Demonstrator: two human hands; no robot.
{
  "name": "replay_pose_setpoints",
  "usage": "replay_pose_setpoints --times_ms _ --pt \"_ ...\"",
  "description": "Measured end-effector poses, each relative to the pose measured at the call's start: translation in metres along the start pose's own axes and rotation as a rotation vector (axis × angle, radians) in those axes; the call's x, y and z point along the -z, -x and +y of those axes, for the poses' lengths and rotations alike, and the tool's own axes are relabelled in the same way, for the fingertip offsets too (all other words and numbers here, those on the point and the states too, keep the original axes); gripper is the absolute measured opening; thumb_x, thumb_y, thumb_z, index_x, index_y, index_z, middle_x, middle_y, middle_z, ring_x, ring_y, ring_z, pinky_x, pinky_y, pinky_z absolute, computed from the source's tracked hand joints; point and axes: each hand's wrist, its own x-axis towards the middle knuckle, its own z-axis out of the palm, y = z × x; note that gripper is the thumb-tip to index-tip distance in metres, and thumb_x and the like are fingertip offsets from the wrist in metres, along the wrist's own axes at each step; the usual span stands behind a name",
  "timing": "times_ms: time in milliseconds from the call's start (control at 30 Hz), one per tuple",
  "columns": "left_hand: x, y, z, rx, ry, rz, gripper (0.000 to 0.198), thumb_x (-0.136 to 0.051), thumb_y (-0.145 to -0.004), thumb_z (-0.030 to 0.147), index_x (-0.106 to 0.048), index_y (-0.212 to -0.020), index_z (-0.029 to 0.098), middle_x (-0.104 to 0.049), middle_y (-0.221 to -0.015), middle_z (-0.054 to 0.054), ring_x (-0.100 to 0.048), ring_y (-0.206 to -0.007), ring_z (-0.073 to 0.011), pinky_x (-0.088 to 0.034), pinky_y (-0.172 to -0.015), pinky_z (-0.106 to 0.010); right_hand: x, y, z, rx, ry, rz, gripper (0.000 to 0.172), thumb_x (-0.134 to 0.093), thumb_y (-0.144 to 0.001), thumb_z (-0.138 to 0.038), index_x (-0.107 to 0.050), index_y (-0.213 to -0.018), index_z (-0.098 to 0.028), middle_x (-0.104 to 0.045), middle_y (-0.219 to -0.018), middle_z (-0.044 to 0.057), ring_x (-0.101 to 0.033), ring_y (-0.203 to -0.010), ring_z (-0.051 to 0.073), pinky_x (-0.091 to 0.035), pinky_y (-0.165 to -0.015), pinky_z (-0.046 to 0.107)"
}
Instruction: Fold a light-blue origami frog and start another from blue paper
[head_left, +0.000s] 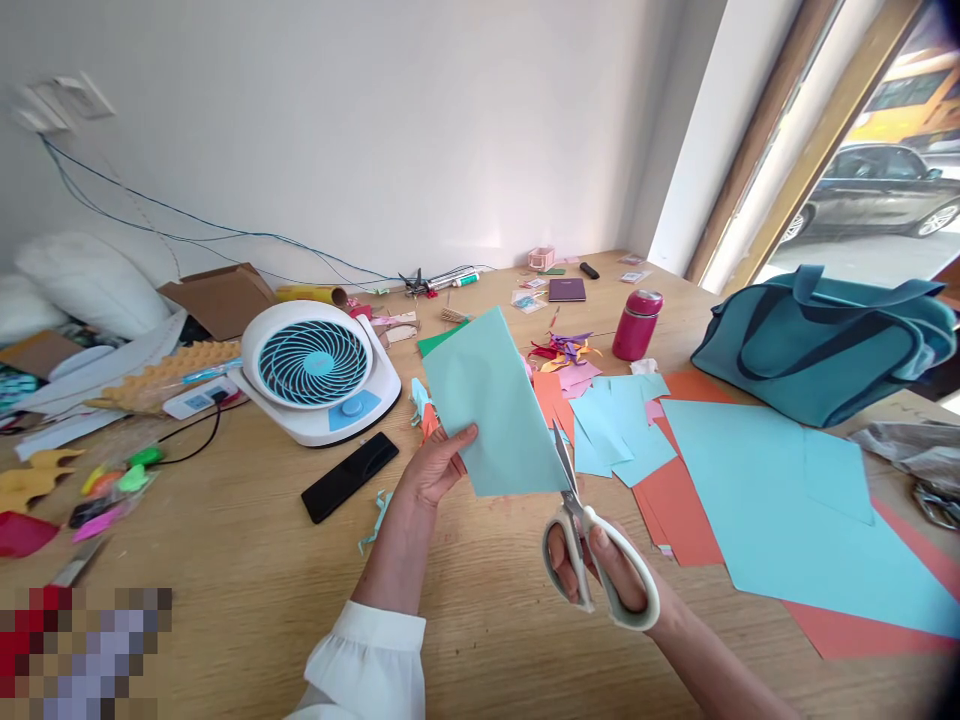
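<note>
My left hand point(436, 465) pinches the lower left edge of a light teal paper sheet point(495, 405) and holds it up above the wooden table point(247, 590). My right hand point(611, 575) grips white-handled scissors point(581, 535), fingers through the loops. The blades point up and touch the sheet's lower right edge. A thin teal paper strip point(376, 520) lies on the table below my left wrist.
Large teal point(780, 500) and orange sheets point(679, 515) cover the table at right, beside a teal bag point(825, 340). A white fan point(319, 368) and a black phone point(349, 476) lie left. A red bottle point(636, 324), paper scraps point(562, 350) and small craft items sit further back.
</note>
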Motion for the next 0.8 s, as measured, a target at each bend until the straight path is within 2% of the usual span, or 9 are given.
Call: replay_pose_setpoints --times_ms 200,400,600,800 --pt "0.009 -0.002 0.003 -0.051 -0.037 0.018 0.053 -0.088 -0.061 0.021 -0.069 -0.111 0.017 -0.077 -0.099 -0.008 -0.072 -0.094 -0.0244 -0.059 -0.083 -0.035 0.0 -0.001 -0.001 -0.043 -0.01 -0.036 0.056 -0.036 -0.095 -0.064 -0.061 -0.085 -0.014 -0.055 -0.059 0.002 -0.05 -0.05 0.012 -0.041 -0.049 0.025" --pt "0.012 -0.002 0.003 -0.057 -0.083 -0.027 0.055 -0.086 -0.065 0.023 -0.067 -0.116 0.017 -0.074 -0.111 -0.01 -0.069 -0.105 -0.0273 -0.056 -0.092 -0.04 -0.001 -0.001 0.002 -0.03 0.006 -0.008 0.055 -0.035 -0.096 -0.063 -0.061 -0.086 -0.015 -0.056 -0.061 0.003 -0.053 -0.052 0.013 -0.042 -0.05 0.025" --pt "0.012 -0.004 0.002 -0.058 -0.07 -0.022 0.056 -0.087 -0.064 0.025 -0.068 -0.116 0.017 -0.074 -0.11 -0.01 -0.069 -0.105 -0.0271 -0.056 -0.092 -0.039 -0.005 0.0 0.001 -0.019 0.02 0.033 0.053 -0.038 -0.095 -0.063 -0.059 -0.081 -0.016 -0.053 -0.056 0.0 -0.049 -0.047 0.011 -0.039 -0.046 0.024" --pt "0.008 0.0 0.005 -0.099 -0.029 0.046 0.066 -0.089 -0.057 0.019 -0.066 -0.119 0.019 -0.074 -0.111 -0.008 -0.066 -0.112 -0.0259 -0.054 -0.096 -0.037 -0.005 0.0 0.004 -0.045 0.023 0.069 0.052 -0.042 -0.093 -0.063 -0.058 -0.08 -0.016 -0.053 -0.054 -0.001 -0.048 -0.046 0.01 -0.038 -0.045 0.022"
